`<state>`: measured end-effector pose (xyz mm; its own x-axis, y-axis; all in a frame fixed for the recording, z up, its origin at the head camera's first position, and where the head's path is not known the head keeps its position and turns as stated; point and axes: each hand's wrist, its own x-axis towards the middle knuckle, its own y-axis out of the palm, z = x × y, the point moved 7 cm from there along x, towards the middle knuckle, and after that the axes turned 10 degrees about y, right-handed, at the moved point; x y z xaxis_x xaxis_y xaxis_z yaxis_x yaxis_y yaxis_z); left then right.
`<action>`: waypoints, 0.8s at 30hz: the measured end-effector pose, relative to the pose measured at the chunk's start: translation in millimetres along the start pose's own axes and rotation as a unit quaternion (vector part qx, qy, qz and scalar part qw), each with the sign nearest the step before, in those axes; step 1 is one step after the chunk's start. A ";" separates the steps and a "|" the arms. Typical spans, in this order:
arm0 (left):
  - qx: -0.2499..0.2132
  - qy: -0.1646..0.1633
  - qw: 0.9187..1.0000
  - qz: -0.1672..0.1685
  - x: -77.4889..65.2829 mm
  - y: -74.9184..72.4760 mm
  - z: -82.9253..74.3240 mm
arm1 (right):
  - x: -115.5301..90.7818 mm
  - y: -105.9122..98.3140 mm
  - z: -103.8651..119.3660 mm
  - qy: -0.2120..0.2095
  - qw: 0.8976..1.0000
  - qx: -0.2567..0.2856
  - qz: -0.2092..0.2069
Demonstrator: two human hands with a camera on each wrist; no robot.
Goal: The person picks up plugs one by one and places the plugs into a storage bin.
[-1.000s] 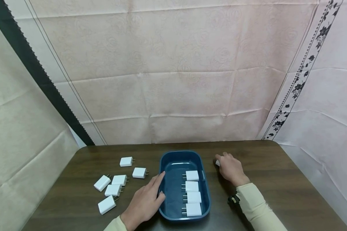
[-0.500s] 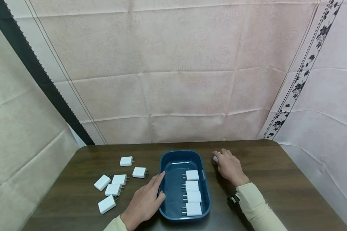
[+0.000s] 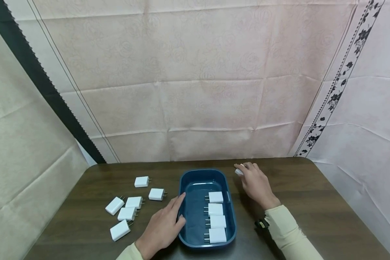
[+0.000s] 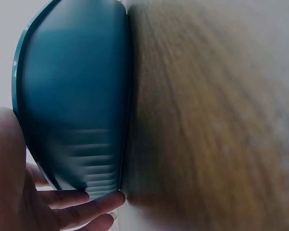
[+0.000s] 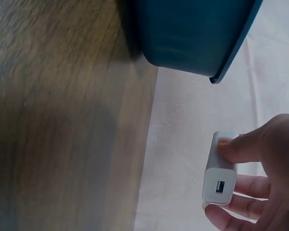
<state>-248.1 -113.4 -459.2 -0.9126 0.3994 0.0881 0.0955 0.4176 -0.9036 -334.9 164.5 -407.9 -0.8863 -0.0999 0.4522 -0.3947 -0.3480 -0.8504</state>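
Note:
My right hand [image 3: 257, 186] pinches a white charger [image 5: 220, 168] between thumb and fingertips, past the right side of the blue tray [image 3: 195, 245]. The charger's USB port faces the right wrist camera; fingers mostly cover it in the head view. My left hand [image 3: 162, 225] rests against the tray's left side, thumb at the rim and fingers fairly straight. In the left wrist view, fingertips [image 4: 116, 196] touch the outer wall of the tray [image 4: 72, 82]. Inside the tray, several white chargers [image 3: 217, 221] form a column along the right, prongs pointing left.
Several more white chargers [image 3: 127, 213] lie loose on the brown wooden table [image 3: 312, 216], left of the tray. One charger [image 3: 142, 181] sits farther back. A pale cloth [image 3: 214, 108] hangs behind the table, with further cloth at both sides.
My right hand has moved slightly left and away from me, lifting the charger, which shows more beyond the fingers. My left hand, the tray and the other chargers look unmoved.

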 end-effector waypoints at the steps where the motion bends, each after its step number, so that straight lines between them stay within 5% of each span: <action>1: 0.000 -0.001 1.000 0.001 -0.1 0.2 0.0 | -0.2 -0.7 1.0 -0.002 1.000 0.003 -0.001; 24: 0.000 -0.003 1.000 -0.001 -0.2 0.1 -0.1 | -2.5 -10.8 21.9 -0.034 0.998 0.045 -0.016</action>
<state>-247.8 -113.4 -459.3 -0.9149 0.3941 0.0875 0.0940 0.4186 -0.9033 -323.1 148.1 -394.0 -0.8539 -0.1492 0.4985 -0.3964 -0.4341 -0.8090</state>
